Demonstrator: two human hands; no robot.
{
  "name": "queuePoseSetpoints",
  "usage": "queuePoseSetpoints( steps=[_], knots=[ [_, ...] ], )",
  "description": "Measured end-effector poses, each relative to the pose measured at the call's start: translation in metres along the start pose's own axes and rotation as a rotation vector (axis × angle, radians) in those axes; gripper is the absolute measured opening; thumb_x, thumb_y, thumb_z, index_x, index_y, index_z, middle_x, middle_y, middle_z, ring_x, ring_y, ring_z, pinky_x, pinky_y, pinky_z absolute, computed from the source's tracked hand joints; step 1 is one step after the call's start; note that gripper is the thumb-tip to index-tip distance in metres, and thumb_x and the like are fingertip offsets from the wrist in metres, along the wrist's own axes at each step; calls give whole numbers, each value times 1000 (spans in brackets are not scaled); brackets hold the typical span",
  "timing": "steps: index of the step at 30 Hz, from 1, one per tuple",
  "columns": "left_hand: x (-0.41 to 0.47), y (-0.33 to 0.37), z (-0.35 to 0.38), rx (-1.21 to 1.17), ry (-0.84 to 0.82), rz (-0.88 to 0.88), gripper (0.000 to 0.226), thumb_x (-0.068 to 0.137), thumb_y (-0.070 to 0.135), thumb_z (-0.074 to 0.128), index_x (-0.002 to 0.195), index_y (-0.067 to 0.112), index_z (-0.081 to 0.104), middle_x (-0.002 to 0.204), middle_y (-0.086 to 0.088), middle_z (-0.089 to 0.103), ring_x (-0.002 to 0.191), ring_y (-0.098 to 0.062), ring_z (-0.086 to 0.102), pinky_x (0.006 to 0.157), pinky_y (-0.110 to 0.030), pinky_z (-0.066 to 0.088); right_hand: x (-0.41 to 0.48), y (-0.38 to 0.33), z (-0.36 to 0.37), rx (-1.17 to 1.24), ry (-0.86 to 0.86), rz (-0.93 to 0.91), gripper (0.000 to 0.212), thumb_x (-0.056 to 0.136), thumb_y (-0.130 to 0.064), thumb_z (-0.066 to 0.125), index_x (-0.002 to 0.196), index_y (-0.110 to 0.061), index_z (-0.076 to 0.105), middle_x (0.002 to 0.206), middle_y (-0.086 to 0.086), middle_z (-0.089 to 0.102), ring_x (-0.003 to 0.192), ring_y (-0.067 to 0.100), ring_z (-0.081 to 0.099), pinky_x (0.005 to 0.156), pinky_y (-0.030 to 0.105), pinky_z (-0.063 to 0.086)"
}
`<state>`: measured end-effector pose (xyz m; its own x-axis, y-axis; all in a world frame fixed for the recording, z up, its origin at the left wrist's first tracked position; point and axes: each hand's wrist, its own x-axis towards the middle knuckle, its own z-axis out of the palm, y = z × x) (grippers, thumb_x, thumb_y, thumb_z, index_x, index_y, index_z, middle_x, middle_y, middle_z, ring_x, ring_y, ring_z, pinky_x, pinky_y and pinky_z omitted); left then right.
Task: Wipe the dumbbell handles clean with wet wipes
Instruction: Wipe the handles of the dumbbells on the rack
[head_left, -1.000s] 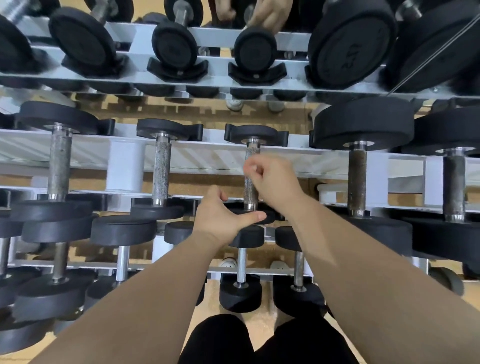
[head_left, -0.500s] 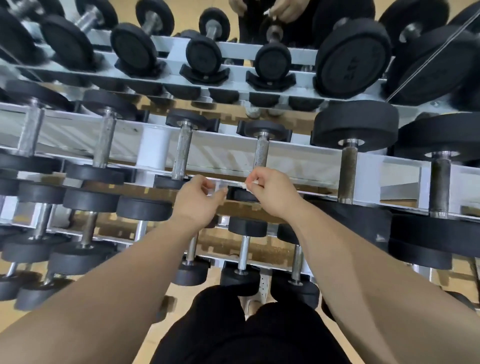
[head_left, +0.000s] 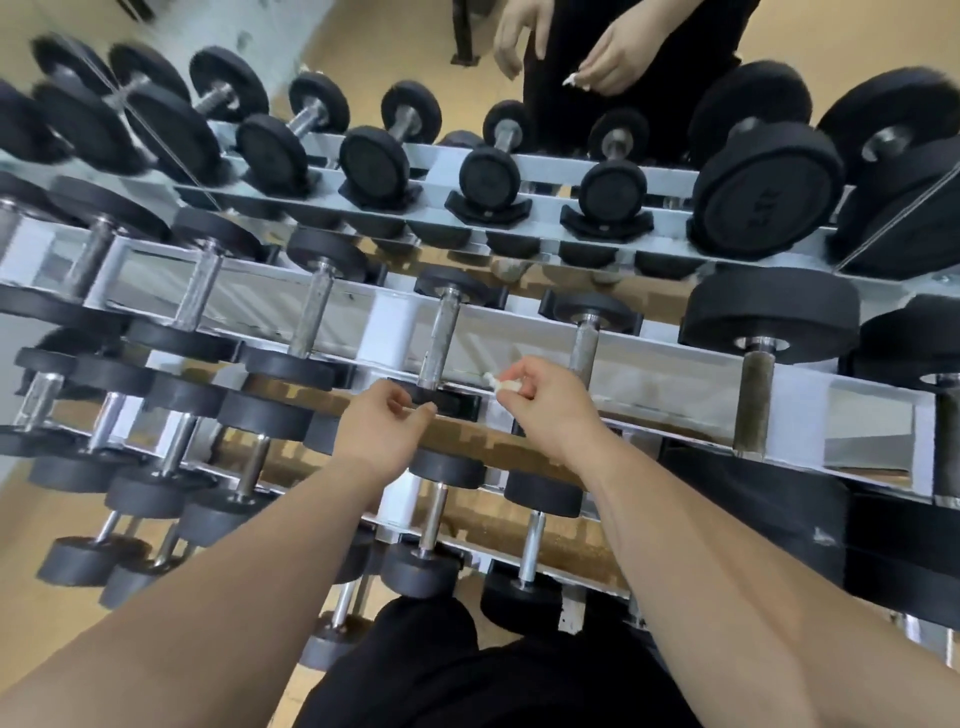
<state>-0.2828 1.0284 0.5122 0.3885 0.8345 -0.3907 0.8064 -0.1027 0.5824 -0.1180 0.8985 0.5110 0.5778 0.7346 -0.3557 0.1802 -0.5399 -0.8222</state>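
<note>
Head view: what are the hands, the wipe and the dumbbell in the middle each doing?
Wet wipe, scrunched small, off the handles.
Right hand, pinching the wet wipe.
Left hand, fingers curled; can't tell if it holds anything.
Rack, full of dumbbells.
Middle dumbbell, resting on the rack, handle untouched.

wet wipe: only a small white crumple shows, rest buried in the fingers of the right hand. left hand covers part of the near plate of the dumbbell ahead; can't tell if its curled fingers touch the plate or pinch anything. next handle to the right: lower end behind the right hand. second person cut by top edge, only hands and dark clothes; tiny white thing in one hand, unidentifiable. marking on big plate smeared, unreadable. far-left dumbbells blurred, far-right dumbbells cropped
</note>
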Motion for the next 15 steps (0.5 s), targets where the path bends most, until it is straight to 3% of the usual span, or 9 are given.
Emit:
queuePoseSetpoints(
  steps=[6,11,15],
  knots=[
    [51,-10,-21,42,-80,74,27,91,40,71,98,16,60,93,4,62,88,-18,60,77,-30,42,30,-17,34,-29,16,27,17,97,-29,61,115,-32,60,81,-12,54,74,7,56,60,22,39],
    [103,-17,-23,126,-190,151,21,95,39,64,100,19,58,104,0,59,91,-23,59,79,-32,47,65,-33,68,-73,100,158,14,97,-31,59,111,-31,62,105,-9,63,91,8,59,67,22,43],
    [134,-28,-12,96,-224,188,8,99,24,52,99,18,58,107,-5,62,92,-26,59,79,-33,46,86,-41,87,-57,157,212,12,98,-25,58,109,-28,63,88,-9,60,79,10,57,62,23,42]
  ],
)
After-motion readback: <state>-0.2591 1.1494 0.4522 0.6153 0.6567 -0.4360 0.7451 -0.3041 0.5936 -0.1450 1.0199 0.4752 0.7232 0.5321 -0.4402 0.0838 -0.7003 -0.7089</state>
